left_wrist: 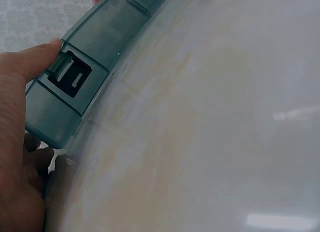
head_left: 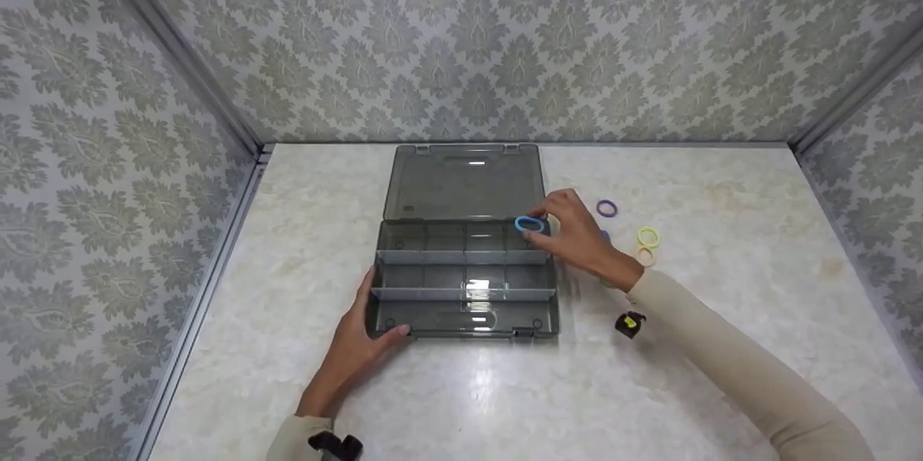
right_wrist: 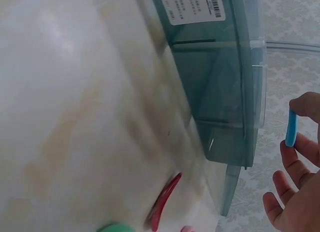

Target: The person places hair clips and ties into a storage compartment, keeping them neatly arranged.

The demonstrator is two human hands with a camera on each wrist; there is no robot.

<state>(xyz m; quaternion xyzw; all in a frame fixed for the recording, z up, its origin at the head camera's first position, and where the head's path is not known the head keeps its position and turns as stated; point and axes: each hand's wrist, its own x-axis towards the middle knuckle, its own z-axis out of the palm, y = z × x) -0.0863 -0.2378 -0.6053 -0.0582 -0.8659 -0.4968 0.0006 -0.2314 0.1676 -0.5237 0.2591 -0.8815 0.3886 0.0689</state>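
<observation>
A grey see-through compartment box point(head_left: 465, 257) stands on the table with its lid point(head_left: 465, 183) folded back behind it. My left hand point(head_left: 355, 340) holds the box's front left corner, thumb on the front edge near a latch point(left_wrist: 70, 74) and fingers along the side. Above the box's rear right corner, my right hand point(head_left: 577, 231) pinches a light blue ring point(right_wrist: 291, 128) between thumb and fingertips. The ring hangs over the rear row, apart from the box. Two dividers point(head_left: 465, 257) split the box into three long rows, and no items show in them.
Right of the box lie a purple ring point(head_left: 599, 212), a yellow ring point(head_left: 639, 238) and a small orange ring point(head_left: 652, 259). A blue piece point(head_left: 606, 236) is partly hidden by my right hand. The right wrist view shows a red ring point(right_wrist: 162, 204) and a green piece point(right_wrist: 116, 227). Patterned walls point(head_left: 476, 50) enclose the table.
</observation>
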